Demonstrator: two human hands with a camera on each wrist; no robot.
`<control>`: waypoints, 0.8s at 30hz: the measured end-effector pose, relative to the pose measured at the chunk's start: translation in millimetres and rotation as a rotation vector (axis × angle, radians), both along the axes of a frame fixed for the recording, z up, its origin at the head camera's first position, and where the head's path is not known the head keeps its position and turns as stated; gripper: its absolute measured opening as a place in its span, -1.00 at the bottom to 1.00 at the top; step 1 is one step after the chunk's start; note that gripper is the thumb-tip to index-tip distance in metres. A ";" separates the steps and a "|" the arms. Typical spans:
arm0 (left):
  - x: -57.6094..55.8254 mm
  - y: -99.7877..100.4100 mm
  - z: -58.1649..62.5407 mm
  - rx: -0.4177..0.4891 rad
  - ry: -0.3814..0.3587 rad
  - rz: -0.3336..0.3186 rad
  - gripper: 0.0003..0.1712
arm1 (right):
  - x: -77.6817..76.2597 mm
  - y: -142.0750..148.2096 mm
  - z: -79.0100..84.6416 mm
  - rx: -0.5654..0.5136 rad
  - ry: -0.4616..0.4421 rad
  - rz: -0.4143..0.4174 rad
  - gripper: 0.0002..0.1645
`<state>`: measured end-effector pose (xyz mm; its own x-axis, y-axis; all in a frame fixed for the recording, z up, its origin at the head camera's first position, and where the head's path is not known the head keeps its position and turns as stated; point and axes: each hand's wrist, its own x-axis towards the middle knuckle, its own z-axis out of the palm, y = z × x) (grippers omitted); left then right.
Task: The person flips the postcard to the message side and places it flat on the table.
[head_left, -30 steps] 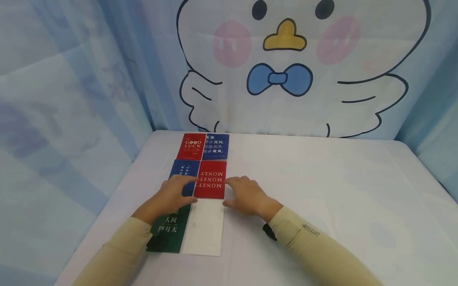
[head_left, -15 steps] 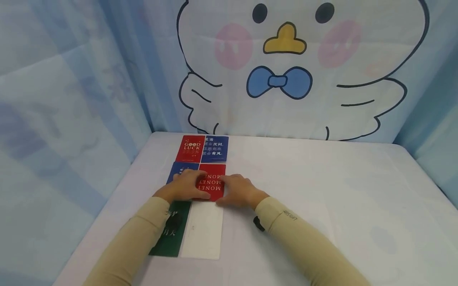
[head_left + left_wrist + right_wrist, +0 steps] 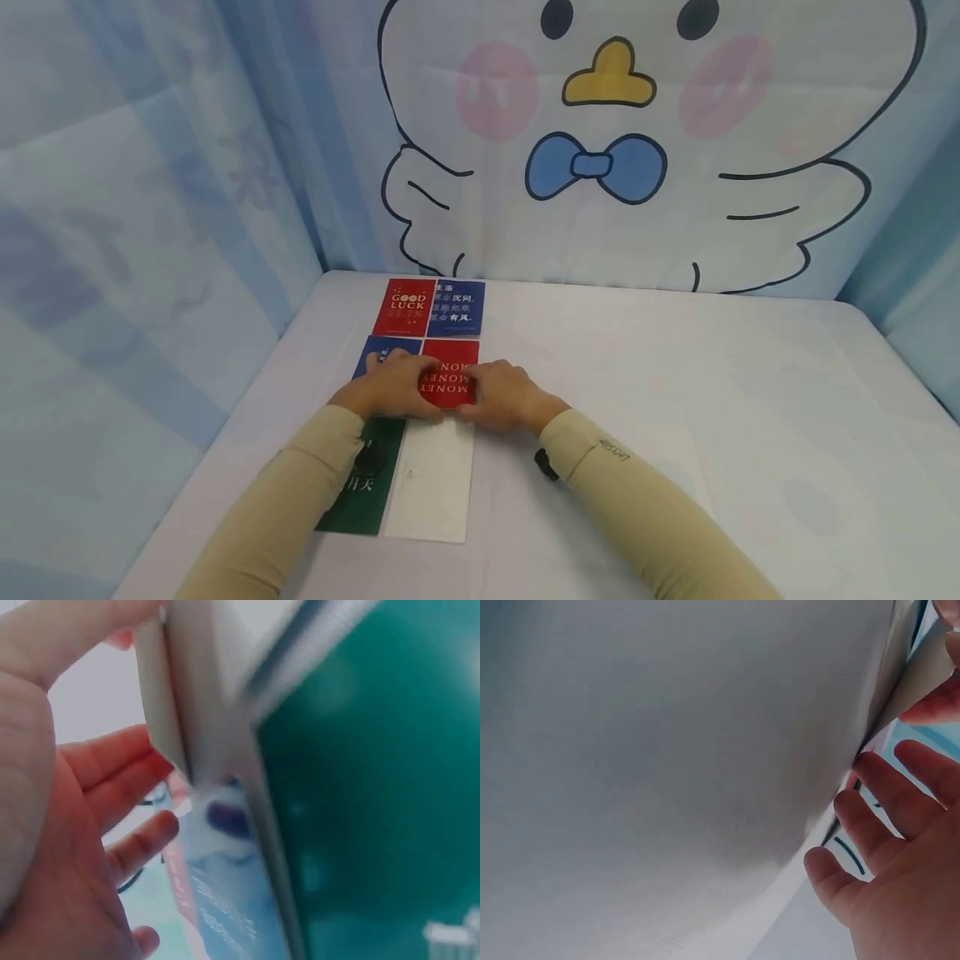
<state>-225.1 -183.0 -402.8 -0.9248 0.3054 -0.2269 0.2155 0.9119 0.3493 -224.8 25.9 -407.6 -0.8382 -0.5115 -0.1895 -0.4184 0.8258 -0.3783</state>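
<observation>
A red card [image 3: 448,383] printed MONEY lies between my two hands, its near edge a little raised. My left hand [image 3: 397,386] pinches its left side between thumb and fingers, and the card's edge [image 3: 161,697] shows there in the left wrist view. On the right side, my right hand [image 3: 510,398] pinches the same card, thumb near and fingers far. Under the left hand sits a blue card [image 3: 401,343], mostly covered. A white card [image 3: 429,487] and a green card [image 3: 369,500] lie nearer, the green one partly hidden by the left sleeve.
At the far end of the rows lie a red GOOD LUCK card [image 3: 406,307] and a blue card with white characters [image 3: 457,307]. All rest on a white-covered table [image 3: 675,433]. Behind hangs a cartoon-printed curtain [image 3: 592,233], with a blue-white curtain [image 3: 165,250] at the left.
Both hands have closed in on the red card from its sides, the left reaching over the blue card. The red card's near edge has lifted slightly.
</observation>
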 end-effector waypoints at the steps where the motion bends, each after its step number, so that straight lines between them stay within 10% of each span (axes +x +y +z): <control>1: 0.1 0.9 1.7 -0.012 -0.003 -0.001 0.09 | 0.4 0.1 0.1 0.005 0.003 0.001 -0.16; 24: -1.8 -12.4 -0.3 0.064 -0.073 0.036 -0.22 | -1.7 3.1 3.0 -0.076 0.049 -0.078 -0.59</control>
<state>-226.9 -195.4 -403.1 -0.9172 0.2885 -0.2749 0.1549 0.8937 0.4210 -226.5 29.0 -404.5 -0.8832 -0.4559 -0.1105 -0.3736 0.8260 -0.4221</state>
